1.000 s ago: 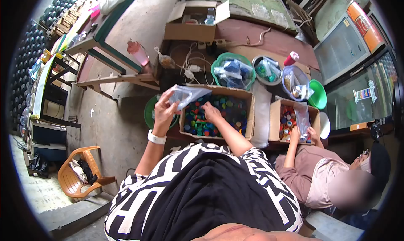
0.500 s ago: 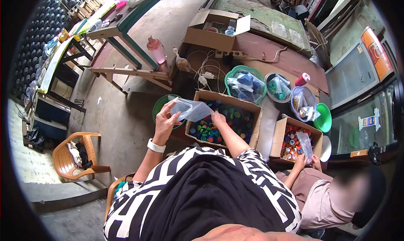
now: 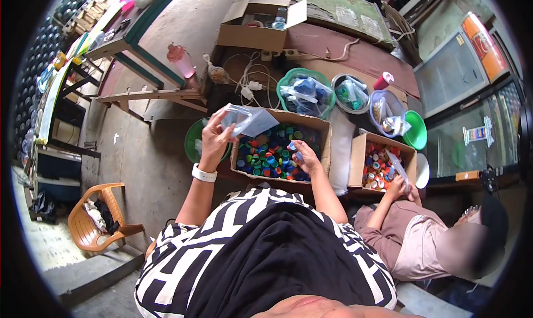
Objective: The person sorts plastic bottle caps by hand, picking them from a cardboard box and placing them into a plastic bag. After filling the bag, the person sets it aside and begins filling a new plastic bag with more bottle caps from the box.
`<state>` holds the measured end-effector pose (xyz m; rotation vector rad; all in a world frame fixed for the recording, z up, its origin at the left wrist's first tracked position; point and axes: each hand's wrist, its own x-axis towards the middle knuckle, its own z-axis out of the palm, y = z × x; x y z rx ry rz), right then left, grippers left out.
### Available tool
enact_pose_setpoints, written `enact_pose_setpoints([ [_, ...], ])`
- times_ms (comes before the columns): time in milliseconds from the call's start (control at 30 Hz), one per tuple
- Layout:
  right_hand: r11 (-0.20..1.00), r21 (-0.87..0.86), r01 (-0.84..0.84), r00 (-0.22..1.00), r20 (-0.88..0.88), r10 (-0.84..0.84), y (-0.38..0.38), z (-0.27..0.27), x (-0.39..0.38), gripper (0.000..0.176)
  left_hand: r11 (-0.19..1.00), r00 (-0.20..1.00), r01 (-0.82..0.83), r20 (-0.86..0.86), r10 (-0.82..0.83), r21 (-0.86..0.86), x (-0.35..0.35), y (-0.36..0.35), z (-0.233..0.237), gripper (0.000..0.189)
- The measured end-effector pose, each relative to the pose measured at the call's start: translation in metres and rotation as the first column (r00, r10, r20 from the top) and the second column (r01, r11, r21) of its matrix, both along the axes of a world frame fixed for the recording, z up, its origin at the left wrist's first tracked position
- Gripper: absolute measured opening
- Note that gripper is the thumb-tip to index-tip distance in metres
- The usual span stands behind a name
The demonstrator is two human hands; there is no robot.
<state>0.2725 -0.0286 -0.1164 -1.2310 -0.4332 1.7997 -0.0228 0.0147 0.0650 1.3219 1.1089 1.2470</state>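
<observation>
My left hand (image 3: 213, 140), with a white watch on its wrist, grips a clear plastic bag (image 3: 258, 122) near its mouth. The bag hangs out to the right, over the left part of a cardboard box (image 3: 326, 149). Plastic bottle caps (image 3: 270, 161) in blue, green, orange and other colours fill the box. Above the caps at the right side, my right hand (image 3: 308, 162) is closed on light blue bottle caps (image 3: 298, 155), pinched in the fingers; their exact number is hard to make out.
To the right, a person's hands (image 3: 401, 190) hold another plastic bag at a smaller box (image 3: 356, 160) of red, orange and white caps. Behind stand a green basin (image 3: 283, 99) with filled bags, a grey bucket (image 3: 337, 90) and a lilac basket (image 3: 404, 104). Left is a green tub (image 3: 192, 143).
My right hand has come away from the bag and moved right over the caps, where it now holds light blue ones. My left hand keeps the bag. The whole view has shifted slightly.
</observation>
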Motion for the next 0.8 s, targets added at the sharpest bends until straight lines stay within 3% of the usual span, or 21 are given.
enact_pose_setpoints([
  [33, 0.999, 0.013, 0.051, 0.989, -0.136, -0.049, -0.006, 0.002, 0.006, 0.033, 1.0, 1.0, -0.017, 0.019, 0.017, 0.01, 0.004, 0.004, 0.001, 0.048],
  [100, 0.995, -0.001, 0.096, 0.978, -0.188, -0.094, -0.018, 0.007, 0.015, 0.029, 1.0, 0.998, 0.004, 0.068, -0.006, 0.023, 0.009, 0.013, -0.002, 0.05],
  [233, 0.986, 0.012, 0.167, 0.976, -0.145, -0.163, -0.03, 0.036, 0.015, 0.032, 0.978, 0.951, 0.16, -0.286, -0.116, 0.137, 0.032, 0.011, -0.02, 0.058],
  [300, 0.976, 0.132, 0.174, 0.969, -0.198, -0.146, -0.032, 0.071, 0.009, 0.036, 0.945, 0.917, 0.241, -0.37, -0.148, 0.22, 0.045, 0.009, -0.046, 0.057],
  [333, 0.964, 0.187, 0.191, 0.958, -0.251, -0.141, -0.031, 0.091, 0.003, 0.04, 0.961, 0.918, 0.269, -0.317, -0.237, 0.06, 0.052, 0.002, -0.039, 0.055],
  [367, 0.963, 0.186, 0.196, 0.957, -0.25, -0.146, -0.031, 0.107, -0.004, 0.04, 0.954, 0.897, 0.296, -0.357, -0.262, 0.046, 0.057, -0.001, -0.045, 0.056],
  [433, 0.91, 0.397, 0.119, 0.985, -0.163, -0.058, -0.027, 0.134, -0.019, 0.042, 0.939, 0.871, 0.343, -0.38, -0.311, 0.02, 0.065, -0.005, -0.044, 0.058],
  [467, 0.899, 0.437, 0.042, 0.999, -0.046, -0.024, -0.025, 0.14, -0.025, 0.043, 0.936, 0.885, 0.35, -0.313, -0.344, -0.039, 0.069, -0.009, -0.039, 0.061],
  [500, 0.89, 0.444, -0.107, 0.975, 0.223, 0.006, -0.022, 0.152, -0.031, 0.04, 0.935, 0.886, 0.351, -0.309, -0.346, -0.039, 0.07, -0.01, -0.037, 0.061],
  [567, 0.824, 0.485, -0.293, 0.785, 0.614, -0.082, -0.016, 0.165, -0.044, 0.037, 0.924, 0.887, 0.375, -0.261, -0.381, -0.073, 0.07, -0.008, -0.035, 0.064],
  [667, 0.863, 0.462, -0.207, 0.88, 0.474, -0.042, -0.005, 0.167, -0.05, 0.039, 0.927, 0.899, 0.367, -0.228, -0.374, -0.075, 0.065, -0.006, -0.03, 0.065],
  [800, 0.828, 0.533, -0.174, 0.907, 0.414, -0.076, 0.006, 0.159, -0.054, 0.041, 0.93, 0.906, 0.363, -0.209, -0.368, -0.064, 0.058, -0.01, -0.029, 0.064],
])
